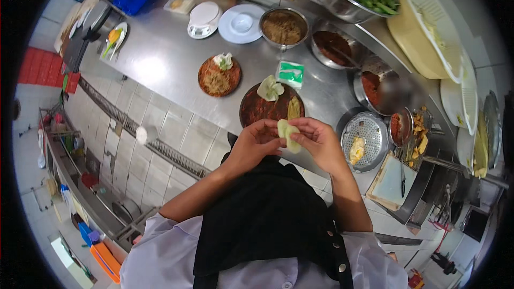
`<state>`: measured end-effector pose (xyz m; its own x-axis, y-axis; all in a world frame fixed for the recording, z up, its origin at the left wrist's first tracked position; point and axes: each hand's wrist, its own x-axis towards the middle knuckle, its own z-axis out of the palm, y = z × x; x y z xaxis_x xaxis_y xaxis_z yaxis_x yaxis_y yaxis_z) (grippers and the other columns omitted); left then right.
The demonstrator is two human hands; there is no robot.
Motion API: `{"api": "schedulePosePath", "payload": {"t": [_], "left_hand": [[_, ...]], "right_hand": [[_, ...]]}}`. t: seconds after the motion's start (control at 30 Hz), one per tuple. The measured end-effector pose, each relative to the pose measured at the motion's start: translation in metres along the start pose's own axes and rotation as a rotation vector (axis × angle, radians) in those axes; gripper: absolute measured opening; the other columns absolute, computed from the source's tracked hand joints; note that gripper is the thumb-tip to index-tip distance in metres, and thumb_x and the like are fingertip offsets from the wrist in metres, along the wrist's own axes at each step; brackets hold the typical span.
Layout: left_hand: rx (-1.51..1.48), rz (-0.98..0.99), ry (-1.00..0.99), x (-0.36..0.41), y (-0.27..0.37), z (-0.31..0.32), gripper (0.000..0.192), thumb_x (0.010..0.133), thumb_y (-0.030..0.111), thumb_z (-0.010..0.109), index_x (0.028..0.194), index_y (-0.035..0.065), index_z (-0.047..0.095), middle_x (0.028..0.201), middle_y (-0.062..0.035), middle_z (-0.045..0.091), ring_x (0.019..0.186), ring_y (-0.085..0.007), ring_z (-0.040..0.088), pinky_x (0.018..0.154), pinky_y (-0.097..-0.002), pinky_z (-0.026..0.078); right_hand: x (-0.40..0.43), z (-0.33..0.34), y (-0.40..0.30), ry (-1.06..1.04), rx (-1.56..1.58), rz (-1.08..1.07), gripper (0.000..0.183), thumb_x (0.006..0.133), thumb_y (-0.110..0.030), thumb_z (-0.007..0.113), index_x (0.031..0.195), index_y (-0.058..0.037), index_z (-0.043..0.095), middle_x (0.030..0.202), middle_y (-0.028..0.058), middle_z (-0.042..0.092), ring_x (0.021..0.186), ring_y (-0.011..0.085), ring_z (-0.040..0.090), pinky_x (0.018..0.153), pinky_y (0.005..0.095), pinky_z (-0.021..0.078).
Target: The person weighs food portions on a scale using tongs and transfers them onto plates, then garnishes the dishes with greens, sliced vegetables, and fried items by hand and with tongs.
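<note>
Between both hands, close to my body, are a few pale green slices of what looks like cucumber (288, 135). My left hand (259, 138) pinches their left side, and my right hand (317, 139) grips the right side. Just beyond my fingers, a reddish-brown round plate (257, 109) sits at the counter's near edge. It carries a pale lettuce or cabbage leaf (270, 88) and a yellow-green piece of food (295, 108); my hands cover its near rim. Further left stands a similar plate (200, 78) with shredded light-brown food (217, 82) and a white-green garnish (223, 61).
Behind the plates on the steel counter (160, 54) are a kitchen scale (204, 18), a light-blue plate (229, 34) and a bowl of brown shreds (283, 28). Bowls of red paste (331, 46), a perforated tray (371, 132) and a knife (402, 176) on a board (387, 182) lie right.
</note>
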<state>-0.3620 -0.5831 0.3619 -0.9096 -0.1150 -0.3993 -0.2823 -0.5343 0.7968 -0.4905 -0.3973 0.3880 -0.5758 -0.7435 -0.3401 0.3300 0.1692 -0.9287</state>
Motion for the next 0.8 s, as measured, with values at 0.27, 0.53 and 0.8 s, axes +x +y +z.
{"api": "schedulePosePath", "payload": {"t": [0.27, 0.53, 0.8], "left_hand": [[0.499, 0.052, 0.316, 0.052, -0.078, -0.078, 0.023, 0.101, 0.012, 0.076, 0.118, -0.0019, 0.074, 0.104, -0.0098, 0.080, 0.091, -0.0161, 0.075, 0.079, -0.0338, 0.061], [0.995, 0.235, 0.376, 0.136, -0.058, -0.107, 0.028, 0.091, 0.016, 0.082, 0.113, -0.0002, 0.077, 0.101, -0.0206, 0.079, 0.092, -0.0344, 0.079, 0.083, -0.0409, 0.060], [1.126, 0.250, 0.394, 0.155, -0.074, -0.118, 0.025, 0.087, 0.013, 0.083, 0.106, -0.0005, 0.075, 0.101, -0.0207, 0.077, 0.097, -0.0394, 0.075, 0.085, -0.0465, 0.059]], "right_hand": [[0.070, -0.018, 0.108, 0.077, -0.375, 0.123, 0.026, 0.098, -0.007, 0.078, 0.121, 0.0023, 0.074, 0.111, 0.0128, 0.080, 0.096, 0.0149, 0.075, 0.089, 0.0318, 0.0588], [0.156, -0.010, 0.131, 0.286, -0.698, -0.171, 0.015, 0.096, -0.011, 0.078, 0.109, -0.0029, 0.077, 0.099, 0.0156, 0.078, 0.091, 0.0305, 0.077, 0.083, 0.0393, 0.0586], [0.179, -0.014, 0.153, 0.374, -0.896, -0.199, 0.018, 0.094, -0.015, 0.077, 0.109, -0.0069, 0.078, 0.106, 0.0145, 0.074, 0.101, 0.0357, 0.072, 0.090, 0.0469, 0.0569]]}}
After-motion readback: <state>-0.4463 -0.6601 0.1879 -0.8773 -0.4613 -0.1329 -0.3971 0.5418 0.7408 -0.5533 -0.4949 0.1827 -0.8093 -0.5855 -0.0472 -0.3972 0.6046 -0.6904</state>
